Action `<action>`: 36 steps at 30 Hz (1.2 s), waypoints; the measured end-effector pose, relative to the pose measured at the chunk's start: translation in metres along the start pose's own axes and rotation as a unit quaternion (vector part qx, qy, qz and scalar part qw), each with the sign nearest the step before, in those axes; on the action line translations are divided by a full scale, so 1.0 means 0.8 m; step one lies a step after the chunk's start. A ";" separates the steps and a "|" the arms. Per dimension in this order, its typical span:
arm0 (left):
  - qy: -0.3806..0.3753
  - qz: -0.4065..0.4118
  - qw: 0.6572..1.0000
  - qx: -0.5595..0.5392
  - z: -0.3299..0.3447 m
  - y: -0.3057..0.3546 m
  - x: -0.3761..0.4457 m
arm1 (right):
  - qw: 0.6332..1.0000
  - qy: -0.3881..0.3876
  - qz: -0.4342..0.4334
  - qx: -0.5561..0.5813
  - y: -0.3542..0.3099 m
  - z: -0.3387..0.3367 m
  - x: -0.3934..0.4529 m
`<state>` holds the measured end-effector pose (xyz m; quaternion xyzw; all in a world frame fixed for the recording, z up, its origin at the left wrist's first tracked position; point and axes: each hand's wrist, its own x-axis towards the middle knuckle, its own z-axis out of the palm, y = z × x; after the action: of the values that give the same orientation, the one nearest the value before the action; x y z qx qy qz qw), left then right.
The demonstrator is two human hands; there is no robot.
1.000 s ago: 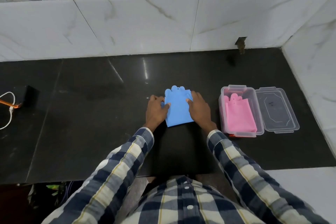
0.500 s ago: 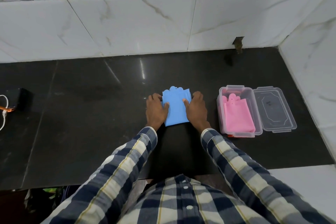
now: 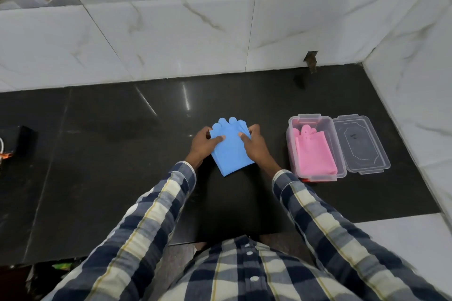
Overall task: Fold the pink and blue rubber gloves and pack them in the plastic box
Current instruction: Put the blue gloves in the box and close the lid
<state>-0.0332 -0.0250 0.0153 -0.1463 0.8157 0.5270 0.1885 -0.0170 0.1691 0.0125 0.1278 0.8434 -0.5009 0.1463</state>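
Head view: the left hand (image 3: 204, 145) and right hand (image 3: 255, 145) each pinch a side edge of the folded blue rubber glove (image 3: 230, 148) on the black stone bench (image 3: 97, 154), thumbs on top. Its long axis runs roughly 12 to 6 o'clock, fingertips at 12. At 3 o'clock, nearer the right hand, stands the clear plastic box (image 3: 292, 154) holding the folded pink rubber glove (image 3: 314, 154), long axis likewise, its clear lid (image 3: 360, 144) beside it.

folded blue gloves (image 3: 230, 151) on counter; pink gloves (image 3: 315, 154) inside clear box (image 3: 292, 154).
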 end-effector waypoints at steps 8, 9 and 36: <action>-0.077 0.032 0.986 -0.145 -0.002 0.036 -0.018 | 0.994 0.036 -0.034 0.098 -0.030 -0.050 -0.033; -0.091 0.036 0.983 -0.156 0.002 0.047 -0.020 | 0.992 0.054 -0.037 0.108 -0.033 -0.061 -0.039; -0.099 0.301 0.942 0.107 0.242 0.165 -0.033 | 0.949 0.238 -0.024 -0.204 0.086 -0.258 -0.081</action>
<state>-0.0377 0.2064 0.0612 0.1802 0.8503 0.4807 0.1158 0.0437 0.3786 0.0750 0.1905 0.9407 -0.2768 -0.0474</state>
